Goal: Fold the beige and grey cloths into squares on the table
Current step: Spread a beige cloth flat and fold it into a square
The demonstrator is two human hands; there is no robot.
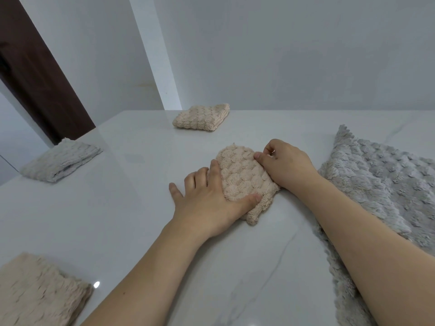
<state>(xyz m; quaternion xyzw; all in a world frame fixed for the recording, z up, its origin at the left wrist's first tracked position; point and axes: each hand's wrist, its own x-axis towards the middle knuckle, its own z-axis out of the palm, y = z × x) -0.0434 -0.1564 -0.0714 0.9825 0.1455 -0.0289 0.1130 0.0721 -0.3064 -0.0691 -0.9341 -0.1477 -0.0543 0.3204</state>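
Nearest, at the lower left corner: a beige, nubbly terry cloth [40,292], lying flat on the glossy white marble-look worktop [131,222] with faint grey veining. Along the right edge: a large grey plush cloth with a bubble texture and pinked edge [379,184], spread open; the right forearm lies across its near part.

Centre: a small beige waffle-textured cloth, folded to a rough square [244,182], one loose corner poking out at its near end. Left hand [207,203] lies flat, fingers straight and spread, palm and thumb pressing the cloth's left edge; outer fingers rest on bare worktop. Right hand [284,163] sits at the cloth's far right edge, fingers curled, thumb and fingertips pinching the fabric.

Further left, at the worktop edge: a folded pale grey ribbed cloth [61,160]. Farthest, near the white wall [282,55]: a folded beige square cloth [202,117], well apart from both hands.
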